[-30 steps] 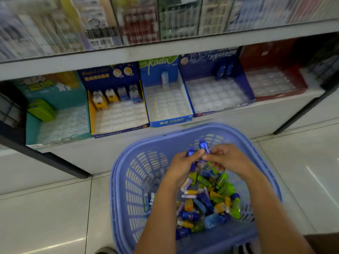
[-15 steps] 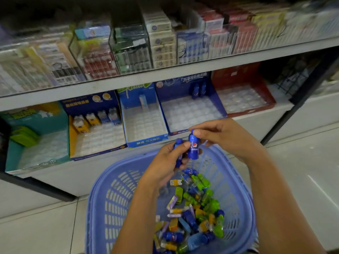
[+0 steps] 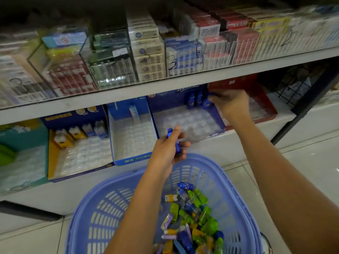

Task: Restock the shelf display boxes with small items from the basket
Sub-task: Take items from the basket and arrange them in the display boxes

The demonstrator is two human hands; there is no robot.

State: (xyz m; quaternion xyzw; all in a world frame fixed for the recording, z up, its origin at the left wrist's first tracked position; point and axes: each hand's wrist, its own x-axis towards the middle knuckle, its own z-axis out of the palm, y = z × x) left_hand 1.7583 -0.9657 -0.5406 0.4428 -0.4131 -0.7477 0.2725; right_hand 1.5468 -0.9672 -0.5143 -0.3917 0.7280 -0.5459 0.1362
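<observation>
My right hand (image 3: 232,105) reaches into the back right corner of the dark blue display box (image 3: 216,132) and pinches a small blue bottle (image 3: 207,103) beside two blue bottles (image 3: 194,99) standing there. My left hand (image 3: 169,150) hovers above the purple basket (image 3: 95,217) and grips another small blue bottle (image 3: 176,142). The basket holds several small blue, green, yellow and purple items (image 3: 192,217).
On the lower shelf stand a light blue box (image 3: 132,159) with one item, a yellow-sided box (image 3: 52,162) with a few bottles, a teal box (image 3: 23,136) at far left and a red box (image 3: 266,109) at right. The glass-fronted upper shelf (image 3: 165,85) overhangs them.
My right hand has moved from the basket up into the dark blue box with a blue bottle. My left hand stayed over the basket with its bottle. The view rose toward the shelf.
</observation>
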